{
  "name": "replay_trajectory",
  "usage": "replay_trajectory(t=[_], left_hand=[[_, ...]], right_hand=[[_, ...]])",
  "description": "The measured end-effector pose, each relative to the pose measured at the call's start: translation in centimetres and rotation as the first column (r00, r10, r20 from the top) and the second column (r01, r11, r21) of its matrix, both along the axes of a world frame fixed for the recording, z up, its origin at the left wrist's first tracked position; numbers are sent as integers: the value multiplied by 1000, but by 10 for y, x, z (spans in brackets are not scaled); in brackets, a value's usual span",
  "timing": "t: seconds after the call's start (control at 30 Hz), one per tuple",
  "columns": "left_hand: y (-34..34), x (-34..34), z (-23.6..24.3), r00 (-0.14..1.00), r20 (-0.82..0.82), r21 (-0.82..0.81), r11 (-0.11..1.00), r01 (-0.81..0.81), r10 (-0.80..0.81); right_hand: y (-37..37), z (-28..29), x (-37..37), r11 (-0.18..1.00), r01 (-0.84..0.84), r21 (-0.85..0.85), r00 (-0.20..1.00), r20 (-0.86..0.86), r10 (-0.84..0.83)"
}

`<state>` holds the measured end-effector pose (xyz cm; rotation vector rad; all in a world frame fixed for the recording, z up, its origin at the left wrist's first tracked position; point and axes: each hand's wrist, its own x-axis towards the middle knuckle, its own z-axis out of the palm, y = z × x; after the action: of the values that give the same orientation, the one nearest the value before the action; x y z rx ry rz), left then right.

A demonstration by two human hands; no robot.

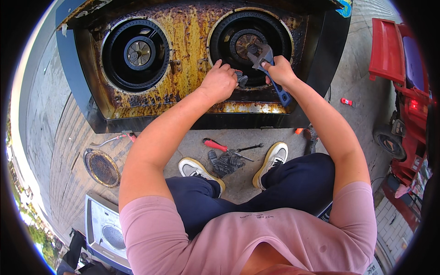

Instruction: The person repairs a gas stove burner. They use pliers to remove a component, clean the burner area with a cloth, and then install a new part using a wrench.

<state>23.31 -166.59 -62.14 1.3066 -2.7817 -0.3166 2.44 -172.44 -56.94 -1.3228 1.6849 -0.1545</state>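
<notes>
A greasy, yellow-brown metal housing in a black frame holds two round fan openings, the left fan and the right fan, each with a centre hub. My right hand grips a blue-handled adjustable wrench, its metal jaws over the right fan's hub. My left hand is closed at the lower-left rim of that opening, around a crumpled dark grey cloth or glove.
Below lie a red-handled screwdriver, a dark spanner and a grey glove. A mesh filter and metal panel are left. A small red item, an orange-handled tool and a red vehicle are right.
</notes>
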Motion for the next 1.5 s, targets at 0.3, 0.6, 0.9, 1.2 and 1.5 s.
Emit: replay_trajectory(t=[0.3, 0.6, 0.9, 1.2, 1.5], left_hand=[[1, 0, 1, 1000, -16, 17, 1000, -4, 4], [0, 0, -1, 1000, 16, -4, 1000, 4, -4], [0, -1, 0, 1000, -10, 8, 1000, 0, 0], [-1, -1, 1, 1000, -20, 14, 1000, 1, 0], [-2, -3, -2, 999, -40, -11, 1000, 3, -3]], right_hand=[[4, 14, 12, 996, 62, 56, 996, 55, -65], [2, -4, 5, 996, 56, 75, 993, 98, -63], [-1, -25, -12, 973, 144, 182, 915, 351, -201], [-2, -8, -3, 969, 120, 218, 924, 332, -189], [0, -4, 3, 986, 74, 146, 945, 305, -116]])
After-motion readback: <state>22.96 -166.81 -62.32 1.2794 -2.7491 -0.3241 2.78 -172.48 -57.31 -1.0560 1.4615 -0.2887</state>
